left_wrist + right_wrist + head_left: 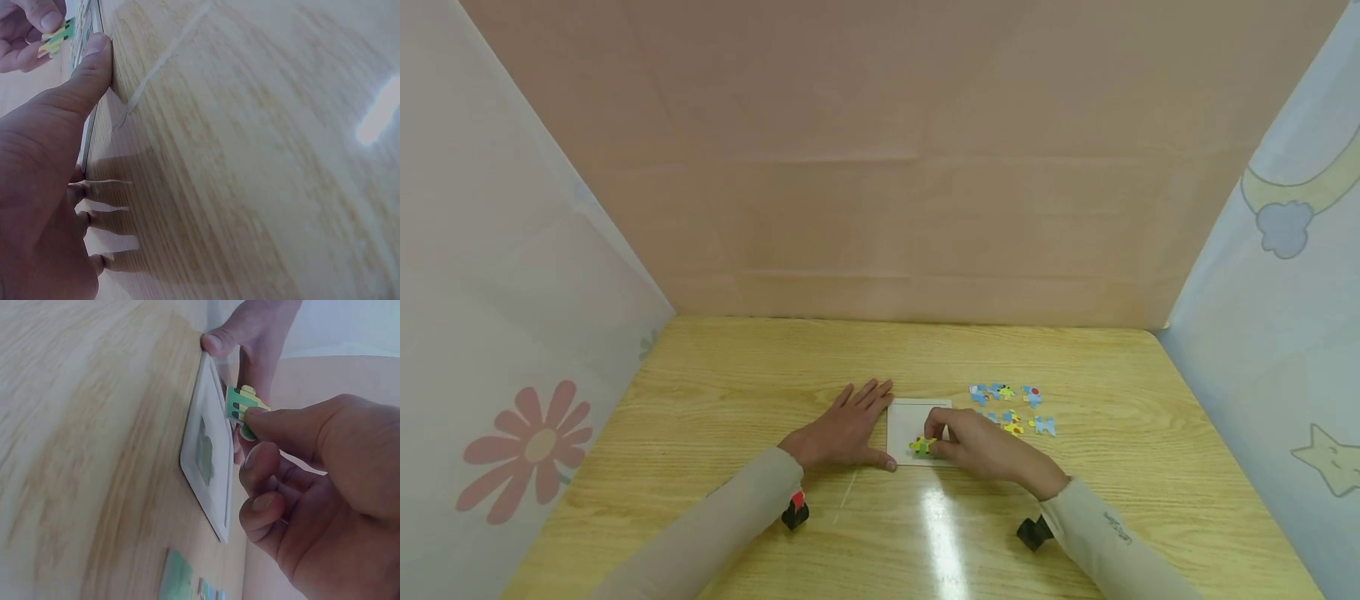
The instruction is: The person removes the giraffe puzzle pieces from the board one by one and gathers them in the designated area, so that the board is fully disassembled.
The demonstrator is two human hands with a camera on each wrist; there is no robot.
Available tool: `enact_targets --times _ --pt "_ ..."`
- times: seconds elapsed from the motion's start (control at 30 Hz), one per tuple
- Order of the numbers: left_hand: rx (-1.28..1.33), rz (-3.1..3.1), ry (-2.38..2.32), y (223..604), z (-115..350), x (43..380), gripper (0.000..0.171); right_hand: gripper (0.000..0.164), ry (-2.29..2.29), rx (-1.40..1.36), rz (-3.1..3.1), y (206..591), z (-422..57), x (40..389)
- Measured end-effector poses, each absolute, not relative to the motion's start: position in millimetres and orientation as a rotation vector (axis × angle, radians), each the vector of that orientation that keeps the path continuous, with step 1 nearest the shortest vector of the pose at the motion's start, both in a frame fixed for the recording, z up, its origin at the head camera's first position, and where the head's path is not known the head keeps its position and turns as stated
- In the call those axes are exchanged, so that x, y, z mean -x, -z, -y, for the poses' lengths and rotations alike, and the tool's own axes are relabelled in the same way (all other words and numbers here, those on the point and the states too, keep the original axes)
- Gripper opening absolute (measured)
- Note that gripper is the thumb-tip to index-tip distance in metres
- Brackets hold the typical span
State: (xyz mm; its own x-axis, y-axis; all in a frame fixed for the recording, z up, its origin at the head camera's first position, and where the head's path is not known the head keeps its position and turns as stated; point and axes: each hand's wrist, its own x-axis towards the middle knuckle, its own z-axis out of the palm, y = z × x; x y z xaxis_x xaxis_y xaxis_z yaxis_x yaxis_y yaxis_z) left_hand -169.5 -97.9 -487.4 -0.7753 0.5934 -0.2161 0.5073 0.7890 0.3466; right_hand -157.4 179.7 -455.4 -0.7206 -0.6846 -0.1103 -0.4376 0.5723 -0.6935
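Observation:
A white puzzle tray (906, 419) with a thin raised rim lies flat on the table. My left hand (842, 432) rests along its left side, fingers spread, with the thumb at the near left corner. Between thumb and fingers my right hand (985, 443) pinches a green and yellow puzzle piece (237, 406). That piece is tilted close over the near part of the tray, and the fingertips cover one side of it. In the right wrist view a faint greenish patch (205, 453) shows on the tray's surface.
Several loose puzzle pieces (1032, 395) in blue and yellow lie on the wooden table (737, 375) to the right of the tray, some partly behind the right hand. A brown backdrop (880, 225) stands behind the table, with patterned cloth at both sides.

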Motion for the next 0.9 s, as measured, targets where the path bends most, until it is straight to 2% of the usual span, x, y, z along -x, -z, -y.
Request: enact_targets --times 0.9 --pt "-0.854 -2.666 -0.387 489.8 98.2 170.7 0.116 0.007 0.960 0.842 -2.539 436.4 -242.2 156.8"
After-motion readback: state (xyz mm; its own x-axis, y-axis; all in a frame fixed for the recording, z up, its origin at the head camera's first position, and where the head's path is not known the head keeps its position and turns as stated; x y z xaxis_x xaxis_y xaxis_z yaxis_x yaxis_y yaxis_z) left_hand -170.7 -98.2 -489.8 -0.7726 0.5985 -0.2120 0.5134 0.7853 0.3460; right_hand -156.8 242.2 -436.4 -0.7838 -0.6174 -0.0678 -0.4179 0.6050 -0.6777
